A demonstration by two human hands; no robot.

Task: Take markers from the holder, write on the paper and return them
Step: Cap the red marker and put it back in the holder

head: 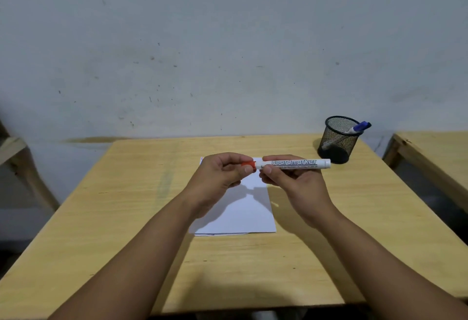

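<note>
A white board marker (pixel 296 164) with a red cap (pixel 247 164) is held level above the white paper (pixel 243 210). My right hand (pixel 291 180) grips the marker's barrel near the cap end. My left hand (pixel 222 175) pinches the red cap, which sits against the barrel. The paper lies flat in the middle of the wooden table (pixel 126 218), partly hidden by both hands. A black mesh holder (pixel 338 140) stands at the table's far right corner with a blue-capped marker (pixel 358 127) leaning out of it.
A second wooden table (pixel 435 152) stands to the right across a narrow gap. Part of a wooden frame (pixel 15 157) shows at the left edge. A grey wall rises behind the table.
</note>
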